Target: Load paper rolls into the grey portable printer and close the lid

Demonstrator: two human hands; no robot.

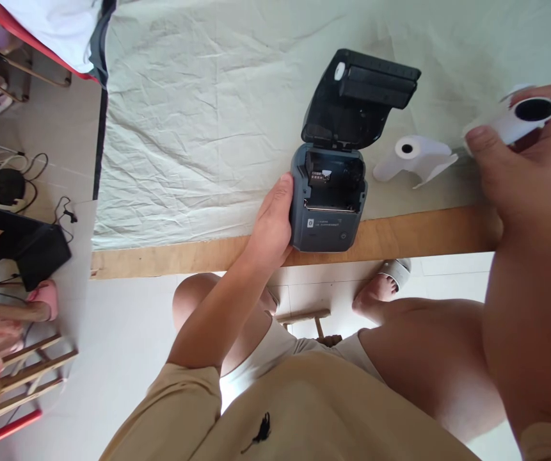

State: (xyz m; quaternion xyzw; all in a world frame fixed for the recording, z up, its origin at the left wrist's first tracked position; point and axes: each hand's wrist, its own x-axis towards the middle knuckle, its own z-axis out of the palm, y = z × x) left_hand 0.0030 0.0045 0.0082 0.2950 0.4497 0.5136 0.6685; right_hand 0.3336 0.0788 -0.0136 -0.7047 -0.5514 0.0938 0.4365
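A dark portable label printer (327, 224) sits at the table's front edge with its lid (359, 96) swung up and back. The paper bay inside it holds no roll. My left hand (274, 221) grips the printer's left side, thumb along the upper edge. Off to the right, my right hand (519, 153) is closed around a white paper roll (510, 125) with a wide dark core. Between the printer and that hand, a second white paper roll (390, 159) with a small core rests on the cloth, its loose end curling to the right.
A pale green cloth (198, 128) covers the table, with a bare wooden strip (429, 232) along the front. On the floor at left are a black laptop-like device (20, 240), cables, a wooden stool (30, 378) and another person's foot in a pink slipper (45, 299).
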